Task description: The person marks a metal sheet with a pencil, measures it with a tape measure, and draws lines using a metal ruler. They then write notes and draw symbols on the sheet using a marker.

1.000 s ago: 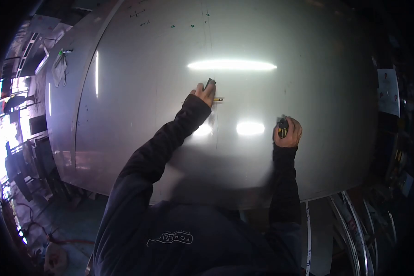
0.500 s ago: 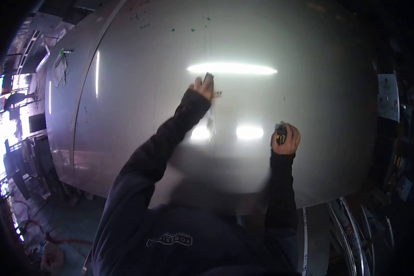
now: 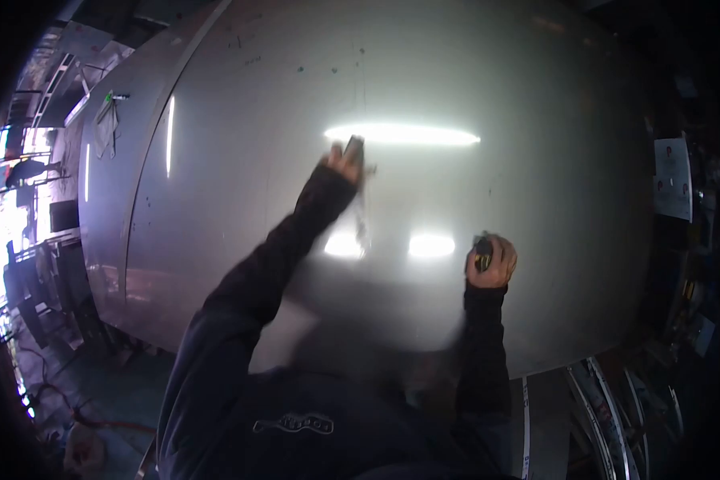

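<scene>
In the head view a large, shiny grey metal sheet (image 3: pixel 240 160) lies in front of me. My left hand (image 3: pixel 342 164) is over the middle of the sheet, its fingers closed around a small dark block-like object (image 3: pixel 354 149) whose kind I cannot make out. A thin stick-like thing (image 3: pixel 371 170), blurred, juts out on the right side of that hand. To the right and nearer my body, my right hand (image 3: pixel 496 262) is wrapped round a black and yellow tape measure (image 3: pixel 482 254). The fingers partly cover the tape measure's case.
Small pen marks (image 3: pixel 334 70) dot the sheet's far part. A narrow strip (image 3: pixel 148 120) runs along its left side, with a pale cloth-like piece (image 3: pixel 106 128) beyond. Long metal profiles (image 3: pixel 608 408) stand at lower right. A reddish cable (image 3: pixel 108 420) crosses the floor at left.
The whole view has tilted, so the sheet's marks and reflections sit lower. My left hand has shifted slightly left across the sheet. Both hands keep their grip.
</scene>
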Motion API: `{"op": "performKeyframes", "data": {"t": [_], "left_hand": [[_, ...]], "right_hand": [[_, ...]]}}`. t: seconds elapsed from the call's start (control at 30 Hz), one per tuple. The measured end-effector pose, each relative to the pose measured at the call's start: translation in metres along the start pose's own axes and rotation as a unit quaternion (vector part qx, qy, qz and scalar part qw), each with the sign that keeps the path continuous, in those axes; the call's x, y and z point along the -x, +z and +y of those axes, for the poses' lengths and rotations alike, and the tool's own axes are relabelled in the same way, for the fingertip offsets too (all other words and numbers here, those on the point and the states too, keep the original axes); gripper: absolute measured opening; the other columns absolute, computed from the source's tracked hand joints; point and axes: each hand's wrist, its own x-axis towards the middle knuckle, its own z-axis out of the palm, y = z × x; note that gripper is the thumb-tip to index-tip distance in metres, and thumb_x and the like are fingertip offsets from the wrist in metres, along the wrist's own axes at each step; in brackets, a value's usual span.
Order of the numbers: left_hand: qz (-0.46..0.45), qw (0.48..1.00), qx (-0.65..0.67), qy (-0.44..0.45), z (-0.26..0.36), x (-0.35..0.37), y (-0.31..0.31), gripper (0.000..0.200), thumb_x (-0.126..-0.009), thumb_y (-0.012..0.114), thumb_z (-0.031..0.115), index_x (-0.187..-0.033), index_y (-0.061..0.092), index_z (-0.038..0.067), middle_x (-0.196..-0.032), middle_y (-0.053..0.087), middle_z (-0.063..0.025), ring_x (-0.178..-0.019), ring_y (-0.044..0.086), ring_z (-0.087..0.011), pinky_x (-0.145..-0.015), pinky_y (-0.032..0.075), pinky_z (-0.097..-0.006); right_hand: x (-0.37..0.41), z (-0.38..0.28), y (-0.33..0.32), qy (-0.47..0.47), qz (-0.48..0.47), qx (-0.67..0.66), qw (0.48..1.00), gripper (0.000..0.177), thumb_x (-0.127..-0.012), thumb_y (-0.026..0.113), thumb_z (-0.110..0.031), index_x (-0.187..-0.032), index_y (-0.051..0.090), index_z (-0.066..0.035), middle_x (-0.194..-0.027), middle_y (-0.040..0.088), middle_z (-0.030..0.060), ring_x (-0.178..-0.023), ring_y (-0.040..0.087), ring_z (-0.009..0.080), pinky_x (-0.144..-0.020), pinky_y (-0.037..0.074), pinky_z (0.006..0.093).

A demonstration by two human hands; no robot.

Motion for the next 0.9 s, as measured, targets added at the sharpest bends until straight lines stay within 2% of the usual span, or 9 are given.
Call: {"op": "performKeyframes", "data": {"t": [0.1, 0.23, 0.3, 0.37, 0.47, 0.5, 0.6, 0.73, 0.9], "left_hand": [[-0.021, 0.999, 0.022, -0.019, 0.001, 0.018, 0.015, 0.037, -0.081, 0.055, 0.009, -0.117, 0.063, 0.002, -0.130, 0.049, -0.0101, -0.093, 0.054, -0.0308, -0.072, 0.056, -0.0413], [0.068, 0.998, -0.001, -0.001, -0.009, 0.005, 0.028, 0.024, -0.084, 0.052, 0.007, -0.104, 0.063, 0.000, -0.127, 0.050, -0.0101, -0.096, 0.054, -0.0310, -0.071, 0.055, -0.0388], [-0.072, 0.997, 0.015, -0.027, -0.014, -0.026, 0.005, 0.035, -0.084, 0.054, 0.011, -0.116, 0.063, 0.001, -0.134, 0.047, -0.0100, -0.098, 0.053, -0.0321, -0.074, 0.057, -0.0396], [-0.059, 0.998, -0.010, -0.025, -0.011, -0.003, 0.015, 0.035, -0.083, 0.056, 0.010, -0.115, 0.064, 0.001, -0.134, 0.046, -0.0101, -0.099, 0.053, -0.0325, -0.073, 0.057, -0.0381], [0.041, 0.999, 0.007, -0.028, -0.011, 0.012, 0.037, 0.016, -0.081, 0.055, 0.004, -0.094, 0.064, 0.000, -0.124, 0.051, -0.0113, -0.096, 0.055, -0.0304, -0.069, 0.056, -0.0362], [0.042, 0.999, 0.006, -0.027, -0.017, -0.007, 0.027, 0.016, -0.081, 0.055, 0.004, -0.094, 0.064, 0.000, -0.124, 0.051, -0.0113, -0.096, 0.055, -0.0304, -0.069, 0.056, -0.0362], [-0.034, 0.999, 0.021, -0.010, -0.028, -0.040, 0.012, 0.035, -0.082, 0.057, 0.009, -0.115, 0.062, 0.001, -0.135, 0.047, -0.0130, -0.099, 0.054, -0.0338, -0.071, 0.057, -0.0377], [-0.015, 0.999, 0.003, -0.038, -0.023, -0.001, 0.035, 0.030, -0.084, 0.055, 0.008, -0.112, 0.059, -0.003, -0.132, 0.049, -0.0139, -0.103, 0.054, -0.0349, -0.075, 0.055, -0.0403], [-0.014, 0.999, 0.045, -0.016, -0.039, -0.058, 0.009, 0.027, -0.085, 0.057, 0.014, -0.107, 0.063, -0.001, -0.131, 0.050, -0.0112, -0.101, 0.054, -0.0335, -0.072, 0.055, -0.0420]], "right_hand": [[0.006, 0.000, -0.006, -0.003, 0.006, -0.001, 1.000, 0.040, -0.070, 0.073, -0.010, -0.108, 0.063, -0.004, -0.107, 0.060, 0.0153, -0.102, 0.058, 0.0355, -0.089, 0.047, 0.0476], [0.004, 0.001, 0.003, -0.016, 0.012, -0.002, 1.000, 0.038, -0.070, 0.072, -0.010, -0.106, 0.063, -0.003, -0.105, 0.061, 0.0155, -0.101, 0.058, 0.0360, -0.089, 0.047, 0.0481], [0.004, -0.004, -0.002, 0.005, 0.002, 0.005, 1.000, 0.038, -0.069, 0.072, -0.010, -0.106, 0.063, -0.003, -0.105, 0.061, 0.0154, -0.101, 0.058, 0.0357, -0.089, 0.048, 0.0476], [0.006, -0.003, -0.004, -0.002, -0.002, 0.000, 1.000, 0.038, -0.070, 0.071, -0.010, -0.106, 0.063, -0.003, -0.105, 0.061, 0.0153, -0.101, 0.058, 0.0359, -0.089, 0.048, 0.0479], [0.006, 0.001, 0.000, -0.004, 0.002, 0.003, 1.000, 0.038, -0.070, 0.071, -0.010, -0.106, 0.063, -0.003, -0.105, 0.061, 0.0153, -0.101, 0.058, 0.0361, -0.089, 0.048, 0.0483], [0.005, 0.001, 0.002, -0.006, 0.003, 0.009, 1.000, 0.037, -0.070, 0.071, -0.010, -0.106, 0.063, -0.003, -0.105, 0.061, 0.0154, -0.101, 0.058, 0.0362, -0.089, 0.047, 0.0486], [0.001, -0.007, -0.004, 0.009, -0.002, -0.002, 1.000, 0.036, -0.071, 0.071, -0.009, -0.105, 0.064, -0.003, -0.105, 0.061, 0.0152, -0.101, 0.058, 0.0363, -0.089, 0.047, 0.0485], [0.001, -0.003, 0.000, -0.006, 0.002, -0.001, 1.000, 0.034, -0.072, 0.071, -0.010, -0.105, 0.064, -0.003, -0.105, 0.061, 0.0160, -0.101, 0.058, 0.0367, -0.090, 0.047, 0.0479], [0.004, -0.008, -0.004, 0.012, 0.000, 0.000, 1.000, 0.033, -0.072, 0.071, -0.009, -0.104, 0.064, -0.003, -0.105, 0.061, 0.0154, -0.100, 0.059, 0.0356, -0.089, 0.047, 0.0477]]}}
